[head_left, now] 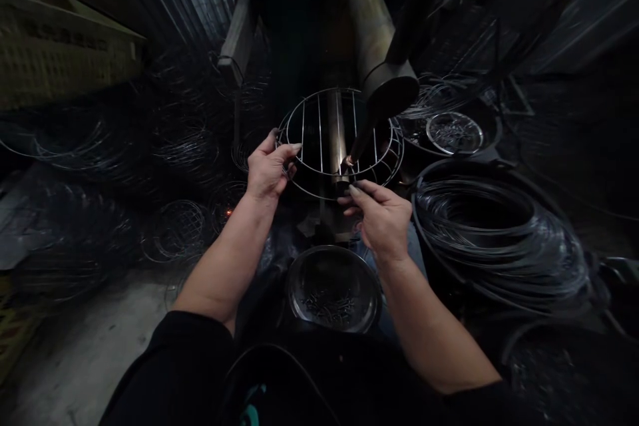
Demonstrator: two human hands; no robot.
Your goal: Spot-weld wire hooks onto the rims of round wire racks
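A round wire rack (pixel 320 136), made of thin metal rings with parallel bars across, is held level before me. My left hand (pixel 269 170) is closed on its left rim, thumb on top. At the rack's near edge, my right hand (pixel 383 214) is pinched, thumb against fingers; whatever lies between the fingertips is too small to make out. A lower metal rod (pixel 337 133) of a machine that looks like a spot welder runs beneath the bars. Its upper electrode tip (pixel 349 161) comes down near the front rim, close to my right fingertips.
Below my hands is a round bowl (pixel 333 286) with small metal pieces. A large tub holds coiled wire (pixel 499 233) on the right, with another dish (pixel 454 133) of small pieces behind. Wire racks (pixel 180 229) lie at left. The machine's thick cylinder (pixel 379 40) hangs overhead.
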